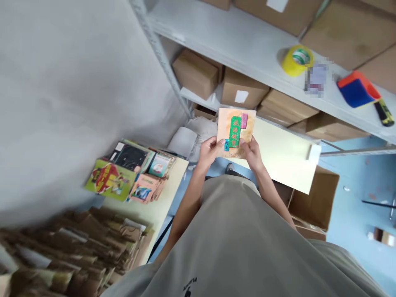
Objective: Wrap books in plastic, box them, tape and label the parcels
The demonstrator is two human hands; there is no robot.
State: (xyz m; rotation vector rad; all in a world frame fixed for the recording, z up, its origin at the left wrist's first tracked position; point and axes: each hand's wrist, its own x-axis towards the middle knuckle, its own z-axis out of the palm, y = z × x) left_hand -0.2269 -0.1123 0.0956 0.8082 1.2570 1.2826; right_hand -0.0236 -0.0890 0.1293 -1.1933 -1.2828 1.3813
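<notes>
A thin book [223, 123] with a pale orange cover is held upright in front of me. Its cover carries a green title panel plus small pink and blue patches. My left hand [210, 152] grips the lower left edge, thumb on the front. On the lower right, my right hand [252, 152] pinches the book the same way. The fingers behind the cover are hidden. Beyond and to the right of the book lies a pale yellow board or tabletop [278, 159].
Stacked books [113, 181] stand on a table [171, 185] to the left, with brown paper parcels [93, 247] nearer me. A shelf [222, 37] ahead bears cardboard boxes [198, 74], yellow tape [292, 62] and a blue-orange holder [355, 90]. An open carton [321, 198] sits at right.
</notes>
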